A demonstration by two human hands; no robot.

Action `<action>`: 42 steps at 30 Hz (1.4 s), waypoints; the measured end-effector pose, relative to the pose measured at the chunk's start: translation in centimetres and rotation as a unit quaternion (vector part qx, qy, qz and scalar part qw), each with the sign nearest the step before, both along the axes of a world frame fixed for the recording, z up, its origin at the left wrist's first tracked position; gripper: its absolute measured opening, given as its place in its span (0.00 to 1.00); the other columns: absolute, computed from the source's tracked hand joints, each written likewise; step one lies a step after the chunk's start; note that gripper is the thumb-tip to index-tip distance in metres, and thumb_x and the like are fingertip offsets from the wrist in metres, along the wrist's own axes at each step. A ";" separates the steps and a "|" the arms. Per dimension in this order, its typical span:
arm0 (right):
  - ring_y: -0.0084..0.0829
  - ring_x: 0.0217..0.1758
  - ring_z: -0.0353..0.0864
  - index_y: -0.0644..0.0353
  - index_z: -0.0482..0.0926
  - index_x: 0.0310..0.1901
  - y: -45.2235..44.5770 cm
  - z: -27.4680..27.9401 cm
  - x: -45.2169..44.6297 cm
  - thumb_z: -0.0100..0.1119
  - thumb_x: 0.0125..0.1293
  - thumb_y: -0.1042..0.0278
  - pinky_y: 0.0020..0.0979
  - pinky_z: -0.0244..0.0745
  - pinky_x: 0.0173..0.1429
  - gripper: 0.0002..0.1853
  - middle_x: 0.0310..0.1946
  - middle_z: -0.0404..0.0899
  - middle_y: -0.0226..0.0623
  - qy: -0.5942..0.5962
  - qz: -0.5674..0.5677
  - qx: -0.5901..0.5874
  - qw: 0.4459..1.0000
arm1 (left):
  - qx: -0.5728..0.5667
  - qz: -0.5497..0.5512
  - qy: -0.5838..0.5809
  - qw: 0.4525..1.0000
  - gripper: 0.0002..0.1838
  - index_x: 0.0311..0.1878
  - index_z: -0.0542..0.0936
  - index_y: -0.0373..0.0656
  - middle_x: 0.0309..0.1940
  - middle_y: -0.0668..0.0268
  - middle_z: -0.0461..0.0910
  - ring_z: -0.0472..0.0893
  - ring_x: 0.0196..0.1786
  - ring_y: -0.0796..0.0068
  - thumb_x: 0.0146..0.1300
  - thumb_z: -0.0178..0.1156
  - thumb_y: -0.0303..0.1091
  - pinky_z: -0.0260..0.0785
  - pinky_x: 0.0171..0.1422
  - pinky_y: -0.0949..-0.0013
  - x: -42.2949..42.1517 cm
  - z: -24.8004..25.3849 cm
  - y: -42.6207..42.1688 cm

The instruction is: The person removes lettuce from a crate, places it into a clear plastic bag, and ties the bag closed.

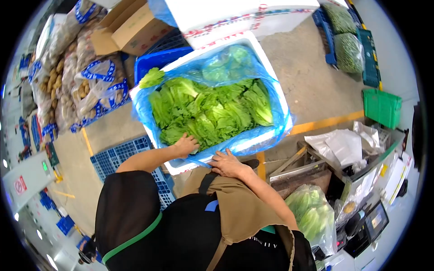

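Observation:
A white foam box point(276, 86), lined with a blue plastic bag point(143, 110), holds several heads of leafy green lettuce point(212, 113). At the near left corner of the box, my left hand point(185, 145) has its fingers curled at a lettuce, whose pale base shows beside them. My right hand point(227, 165) is at the near rim, its fingers closed on the edge of the blue bag. Blue film covers paler green produce point(228, 63) at the far side of the box.
Stacked white boxes point(244, 18) and an open cardboard box point(135, 29) stand beyond. Bagged potatoes point(83, 90) lie left; a blue pallet point(120, 156) is on the floor. To the right are a green crate point(381, 108), a cart point(312, 169) and a bag of lettuce point(312, 217).

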State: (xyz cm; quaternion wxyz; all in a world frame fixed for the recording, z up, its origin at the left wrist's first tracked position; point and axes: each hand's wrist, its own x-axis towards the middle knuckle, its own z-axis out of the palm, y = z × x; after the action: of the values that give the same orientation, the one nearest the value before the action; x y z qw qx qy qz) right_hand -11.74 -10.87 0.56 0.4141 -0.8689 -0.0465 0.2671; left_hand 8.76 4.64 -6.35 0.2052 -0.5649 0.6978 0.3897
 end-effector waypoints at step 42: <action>0.38 0.61 0.74 0.61 0.67 0.64 -2.2 5.3 -18.4 0.71 0.39 0.74 0.39 0.68 0.67 0.43 0.56 0.76 0.37 -0.100 -0.750 0.560 0.337 | -0.375 0.072 0.215 0.899 0.50 0.69 0.59 0.48 0.65 0.49 0.61 0.64 0.66 0.49 0.38 0.71 0.42 0.53 0.71 0.47 -3.1 2.2 -28.4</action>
State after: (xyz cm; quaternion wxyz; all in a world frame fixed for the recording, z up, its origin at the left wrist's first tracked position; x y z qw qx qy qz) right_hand -30.11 -13.11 5.89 0.8222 -0.1227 0.4446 -0.3335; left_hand 5.67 -23.72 -4.13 -0.2059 -0.5514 0.7766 0.2249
